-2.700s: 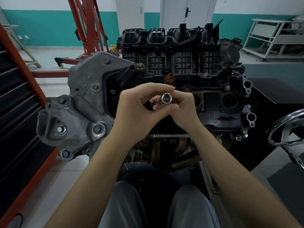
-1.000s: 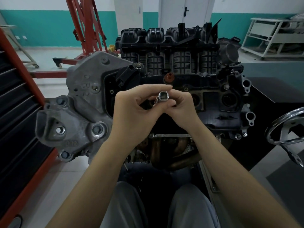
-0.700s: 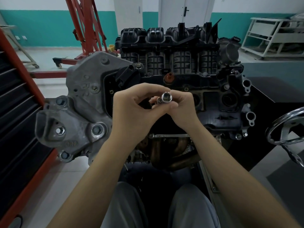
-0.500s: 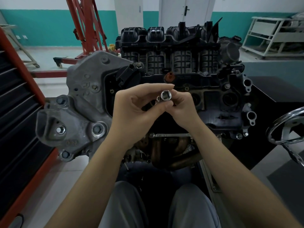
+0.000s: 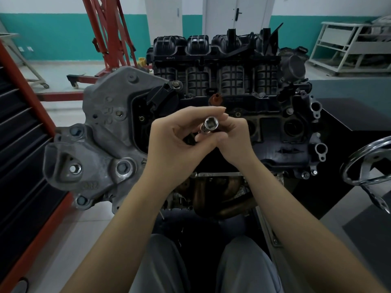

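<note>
A shiny metal socket (image 5: 210, 124) points its open hex end toward me, held up in front of a car engine (image 5: 232, 85). My left hand (image 5: 179, 142) curls around it from the left, index finger over the top and thumb beneath. My right hand (image 5: 234, 140) pinches it from the right side. A dark tool part behind the socket is mostly hidden by my fingers. The engine's grey cast bracket (image 5: 101, 149) with several bolts lies left of my hands.
A red-framed drawer cabinet (image 5: 23, 144) stands at the left. A red engine hoist (image 5: 105, 32) is behind the engine. A chrome handwheel (image 5: 368, 172) juts out at the right, and a white rack (image 5: 349, 47) stands far right. My knees (image 5: 207, 265) are below.
The socket has shifted and turned slightly between my fingers. Both hands stay in the same place in front of the engine.
</note>
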A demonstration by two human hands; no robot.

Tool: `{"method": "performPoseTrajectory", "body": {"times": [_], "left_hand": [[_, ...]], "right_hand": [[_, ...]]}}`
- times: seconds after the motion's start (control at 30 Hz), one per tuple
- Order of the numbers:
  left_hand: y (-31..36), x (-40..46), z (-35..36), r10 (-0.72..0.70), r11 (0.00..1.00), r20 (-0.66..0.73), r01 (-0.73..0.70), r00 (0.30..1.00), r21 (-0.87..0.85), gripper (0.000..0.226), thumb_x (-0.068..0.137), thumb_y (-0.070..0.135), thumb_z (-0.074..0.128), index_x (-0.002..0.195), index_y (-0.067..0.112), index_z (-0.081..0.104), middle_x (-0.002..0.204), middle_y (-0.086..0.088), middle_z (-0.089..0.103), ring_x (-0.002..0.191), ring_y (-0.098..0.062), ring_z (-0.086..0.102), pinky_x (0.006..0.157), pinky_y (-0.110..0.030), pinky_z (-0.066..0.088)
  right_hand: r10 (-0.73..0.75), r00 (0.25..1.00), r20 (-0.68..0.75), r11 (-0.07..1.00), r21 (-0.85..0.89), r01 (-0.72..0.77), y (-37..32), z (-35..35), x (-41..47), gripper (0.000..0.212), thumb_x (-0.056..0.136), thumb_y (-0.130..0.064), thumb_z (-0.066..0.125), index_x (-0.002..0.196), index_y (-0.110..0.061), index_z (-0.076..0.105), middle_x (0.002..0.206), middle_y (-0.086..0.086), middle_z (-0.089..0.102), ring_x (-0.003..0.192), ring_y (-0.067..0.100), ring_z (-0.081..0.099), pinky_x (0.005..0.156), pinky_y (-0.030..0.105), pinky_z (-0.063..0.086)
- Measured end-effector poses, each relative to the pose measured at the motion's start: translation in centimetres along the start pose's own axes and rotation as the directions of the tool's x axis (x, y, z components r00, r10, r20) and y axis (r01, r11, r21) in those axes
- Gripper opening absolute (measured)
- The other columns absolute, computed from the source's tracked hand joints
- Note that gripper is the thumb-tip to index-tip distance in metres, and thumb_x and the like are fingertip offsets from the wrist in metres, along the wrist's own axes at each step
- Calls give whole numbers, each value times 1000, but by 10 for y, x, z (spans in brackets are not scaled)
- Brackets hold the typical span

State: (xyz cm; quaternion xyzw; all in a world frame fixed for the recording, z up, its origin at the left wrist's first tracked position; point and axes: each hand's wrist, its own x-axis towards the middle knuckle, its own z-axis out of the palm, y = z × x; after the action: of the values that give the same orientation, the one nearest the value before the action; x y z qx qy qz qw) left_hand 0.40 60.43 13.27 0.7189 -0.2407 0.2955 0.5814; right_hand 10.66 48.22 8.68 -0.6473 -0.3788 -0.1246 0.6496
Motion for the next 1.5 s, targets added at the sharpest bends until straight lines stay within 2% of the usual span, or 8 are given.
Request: {"method": "performPoseTrajectory", "body": {"times": [0.1, 0.3, 0.53, 0.73, 0.97, 1.17, 1.37, 1.5], "left_hand": [[2, 0, 3, 2, 999, -117, 3, 993, 46, 36, 70, -1, 81, 103, 9, 69, 93, -6, 73, 90, -15, 71, 84, -32, 57], [-1, -1, 0, 5, 996, 3, -4, 1000, -90, 40, 79, -9, 69, 116, 4, 61, 101, -8, 71, 100, -19, 70, 91, -34, 54], [0, -2, 6, 48, 995, -121, -37, 992, 89, 33, 71, 5, 82, 102, 10, 69, 93, -5, 73, 91, -16, 71, 83, -36, 57], [0, -3, 3, -1, 989, 7, 2, 1000, -147, 40, 80, -10, 67, 118, 1, 60, 102, -11, 71, 102, -22, 69, 92, -36, 53], [2, -4, 7, 47, 995, -119, -36, 992, 98, 29, 72, 7, 81, 98, 11, 70, 91, -1, 73, 89, -12, 71, 83, -30, 57], [0, -3, 5, 8, 999, 13, -7, 1000, -47, 40, 81, -8, 69, 119, 1, 61, 105, -12, 71, 104, -22, 68, 94, -40, 53], [2, -4, 8, 38, 994, -119, -26, 992, 102, 31, 73, 3, 80, 101, 12, 70, 93, 2, 72, 90, -10, 70, 83, -30, 57], [4, -4, 7, 17, 1000, -33, -17, 999, 1, 39, 78, -6, 72, 112, 12, 64, 100, 5, 71, 98, -11, 69, 89, -28, 54]], "right_hand": [[10, 1000, -20, 1000, -10, -10, 2, 2, 1, 22, 71, -5, 75, 91, -11, 70, 84, 1, 72, 81, 21, 70, 77, 41, 56], [0, 997, 81, 1000, -3, 0, -5, 0, -1, 18, 81, -12, 66, 92, -27, 65, 82, -26, 69, 83, -4, 65, 75, 15, 48], [-10, 1000, -7, 1000, -13, 10, 1, 0, 0, 31, 74, 6, 73, 88, -22, 69, 83, -6, 71, 80, 12, 69, 75, 29, 54], [-37, 997, 72, 999, 23, 35, -7, -2, -1, 19, 81, -8, 67, 91, -24, 70, 83, -24, 70, 83, -1, 66, 75, 19, 49], [-8, 1000, 2, 1000, 12, 8, 2, -2, -1, 22, 76, 5, 72, 87, -14, 71, 81, -11, 73, 81, 10, 70, 75, 26, 54], [-24, 996, 81, 1000, -7, 25, -5, -4, 0, 24, 80, 1, 68, 90, -20, 69, 80, -25, 70, 81, -3, 66, 73, 15, 48], [2, 1000, 8, 1000, -6, -2, -1, -3, -1, 31, 75, 11, 72, 96, -11, 69, 86, 1, 72, 82, 12, 69, 77, 29, 54], [0, 994, 108, 1000, 28, -3, -5, -6, -1, 20, 81, -1, 68, 89, -19, 68, 85, -23, 71, 86, -3, 66, 78, 17, 50]]}}
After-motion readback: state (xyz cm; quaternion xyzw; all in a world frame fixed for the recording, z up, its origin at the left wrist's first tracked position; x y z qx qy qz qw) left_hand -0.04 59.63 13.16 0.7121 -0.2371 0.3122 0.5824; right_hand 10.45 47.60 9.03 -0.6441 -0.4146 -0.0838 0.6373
